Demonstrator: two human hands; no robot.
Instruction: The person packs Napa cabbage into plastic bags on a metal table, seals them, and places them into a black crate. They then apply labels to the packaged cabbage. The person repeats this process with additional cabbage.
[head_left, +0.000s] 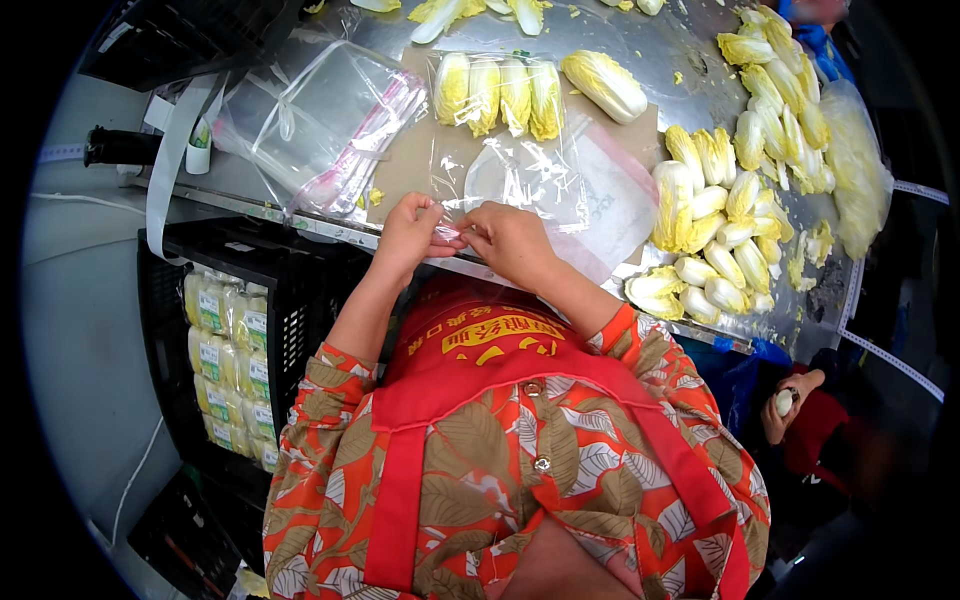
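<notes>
A clear plastic bag (517, 180) lies on a cardboard sheet (409, 154) before me, its far part around several small napa cabbages (500, 90) laid side by side. At the bag's near end, my left hand (412, 229) and my right hand (504, 238) pinch its pinkish edge between fingers and thumbs, close to each other. Under the bag's right side is a frosted plastic sheet (619, 195) with a pink border. One larger napa cabbage (604, 85) rests to the right of the bagged ones. A stack of flat clear bags (330, 124) lies to the left, crossed by a white tie.
Loose cabbages (709, 206) are heaped on the metal table (667, 37) at right, beside a filled plastic bag (855, 172). Below left, a black crate (281, 330) holds packed, labelled cabbages. Another black crate (187, 37) stands upper left. A co-worker's hands (787, 405) hold something at lower right.
</notes>
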